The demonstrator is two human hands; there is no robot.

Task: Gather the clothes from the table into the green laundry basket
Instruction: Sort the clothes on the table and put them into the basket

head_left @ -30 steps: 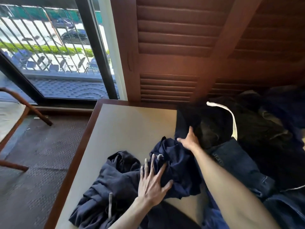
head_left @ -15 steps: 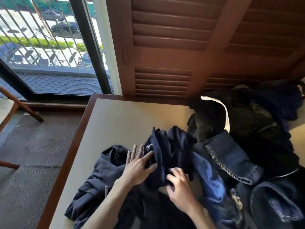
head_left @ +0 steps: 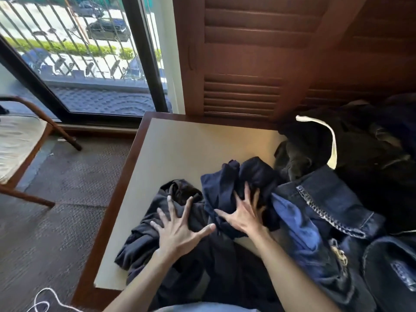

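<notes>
Dark clothes lie heaped on a cream-topped table [head_left: 180,149] with a brown rim. My left hand [head_left: 177,230] rests with fingers spread on a dark grey garment [head_left: 144,235] near the table's left edge. My right hand [head_left: 243,215] presses with spread fingers into a crumpled navy garment [head_left: 227,183] in the middle. To the right lie blue denim jeans [head_left: 324,199] and a black pile [head_left: 364,149] with a white strap [head_left: 331,136]. No green laundry basket is in view.
A louvred wooden wall panel [head_left: 243,64] stands behind the table. A glass door [head_left: 74,59] opens onto a railed balcony at the left. A wooden chair [head_left: 24,140] stands on the carpet at far left. A white cord [head_left: 45,300] lies on the floor.
My right hand has drawn back from the far pile and moved onto the navy garment, fingers now spread. My left hand has slid left onto the dark grey garment.
</notes>
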